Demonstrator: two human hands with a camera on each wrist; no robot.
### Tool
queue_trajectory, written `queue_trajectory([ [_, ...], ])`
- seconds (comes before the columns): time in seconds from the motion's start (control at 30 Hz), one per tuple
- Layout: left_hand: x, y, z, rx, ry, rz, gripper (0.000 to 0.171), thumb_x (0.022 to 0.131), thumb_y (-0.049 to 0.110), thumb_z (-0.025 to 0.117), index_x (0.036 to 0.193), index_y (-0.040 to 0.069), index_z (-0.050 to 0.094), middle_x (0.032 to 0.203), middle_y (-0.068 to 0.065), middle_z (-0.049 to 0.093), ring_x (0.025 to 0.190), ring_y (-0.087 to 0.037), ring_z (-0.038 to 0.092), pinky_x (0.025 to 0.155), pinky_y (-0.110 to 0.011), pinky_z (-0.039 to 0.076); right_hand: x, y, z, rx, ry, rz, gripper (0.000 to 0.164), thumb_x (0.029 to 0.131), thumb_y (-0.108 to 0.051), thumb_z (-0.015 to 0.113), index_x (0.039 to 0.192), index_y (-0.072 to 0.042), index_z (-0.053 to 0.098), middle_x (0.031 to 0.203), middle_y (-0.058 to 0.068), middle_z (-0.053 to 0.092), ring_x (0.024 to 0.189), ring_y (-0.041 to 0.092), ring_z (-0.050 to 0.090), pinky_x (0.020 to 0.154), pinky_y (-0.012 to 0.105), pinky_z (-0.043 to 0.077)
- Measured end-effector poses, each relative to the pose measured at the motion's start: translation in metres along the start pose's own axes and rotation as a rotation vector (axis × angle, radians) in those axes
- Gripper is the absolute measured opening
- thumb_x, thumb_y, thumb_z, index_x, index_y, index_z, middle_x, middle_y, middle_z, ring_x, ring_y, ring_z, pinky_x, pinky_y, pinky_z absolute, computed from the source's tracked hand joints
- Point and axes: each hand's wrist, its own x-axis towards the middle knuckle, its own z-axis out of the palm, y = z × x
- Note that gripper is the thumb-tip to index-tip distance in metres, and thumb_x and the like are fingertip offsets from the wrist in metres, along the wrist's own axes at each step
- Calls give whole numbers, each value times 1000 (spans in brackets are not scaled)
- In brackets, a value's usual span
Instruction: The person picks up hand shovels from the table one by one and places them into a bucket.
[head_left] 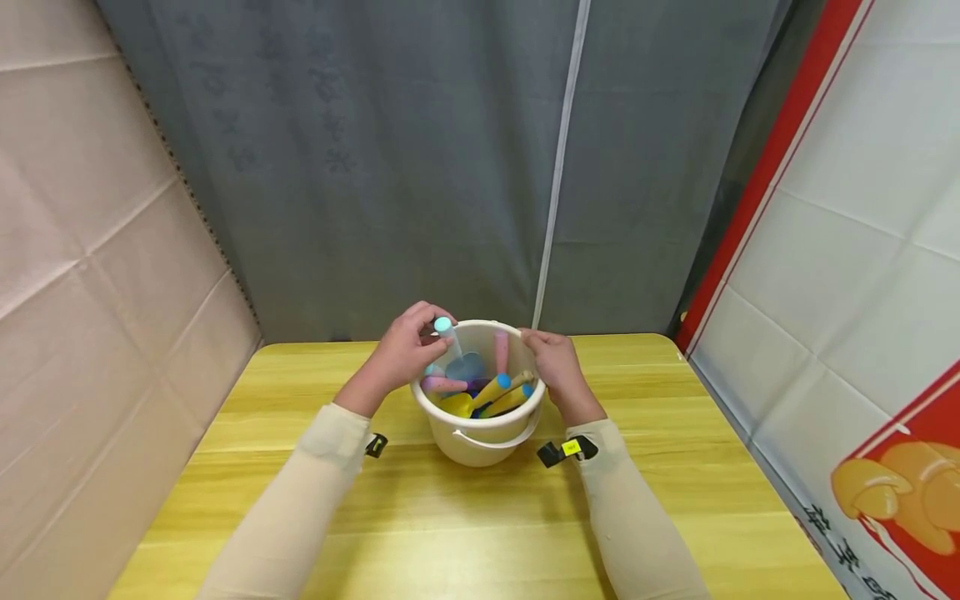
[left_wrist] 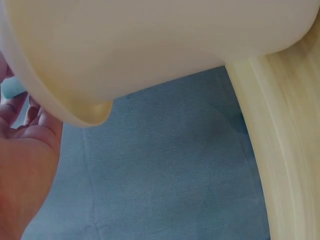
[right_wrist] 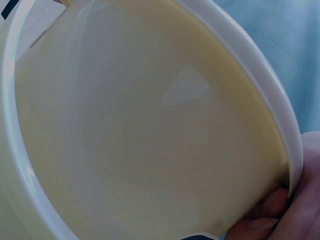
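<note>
A white bucket [head_left: 468, 448] stands upright on the table, filled with small colourful toy tools. My left hand [head_left: 405, 350], at the bucket's left rim, pinches the light-blue handle [head_left: 444, 326] of a toy shovel whose blue blade [head_left: 467, 367] is inside the bucket. The left wrist view shows that handle [left_wrist: 13, 88] between thumb and fingers, beside the bucket's wall [left_wrist: 150, 40]. On the opposite side my right hand [head_left: 557, 367] grips the rim, its fingers curled under it in the right wrist view. Among the contents are a yellow scoop [head_left: 457, 405], a pink handle [head_left: 501, 350] and several blue-tipped yellow handles.
The bucket's white carrying handle [head_left: 498, 446] hangs down at the front. Beneath everything is a wood-grain table [head_left: 420, 533]. A grey curtain [head_left: 390, 167] hangs behind its back edge, with light panels at left and right.
</note>
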Motion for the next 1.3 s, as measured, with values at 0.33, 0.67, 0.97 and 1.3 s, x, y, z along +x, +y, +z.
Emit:
queue_trajectory([
  [0.33, 2, -6, 5, 51, -13, 25, 22, 107, 18, 75, 125, 5, 74, 118, -4, 64, 113, -23, 71, 101, -42, 63, 2, 1, 1, 9, 8, -8, 39, 114, -27, 61, 138, 0, 76, 139, 20, 73, 129, 36, 68, 112, 52, 55],
  [0.67, 2, -9, 9, 111, -14, 8, 21, 106, 20, 77, 122, 7, 76, 113, -3, 65, 103, -23, 68, 96, -43, 62, 2, 0, 1, 7, 2, -8, 40, 114, -27, 61, 140, 0, 74, 143, 20, 71, 135, 37, 66, 114, 52, 54],
  [0.97, 1, -7, 12, 168, -26, -9, 23, 104, 21, 77, 125, 10, 77, 113, 0, 68, 105, -23, 70, 98, -45, 61, 2, -1, 2, -13, 13, -30, 38, 113, -26, 62, 136, 0, 77, 135, 20, 75, 123, 33, 71, 108, 49, 59],
  [1.3, 1, -5, 13, 245, -68, -3, 27, 103, 20, 77, 127, 8, 77, 113, 1, 69, 105, -21, 70, 98, -44, 61, 0, -2, 0, -15, 12, -23, 38, 113, -25, 62, 137, 0, 77, 136, 21, 74, 123, 34, 71, 106, 49, 60],
])
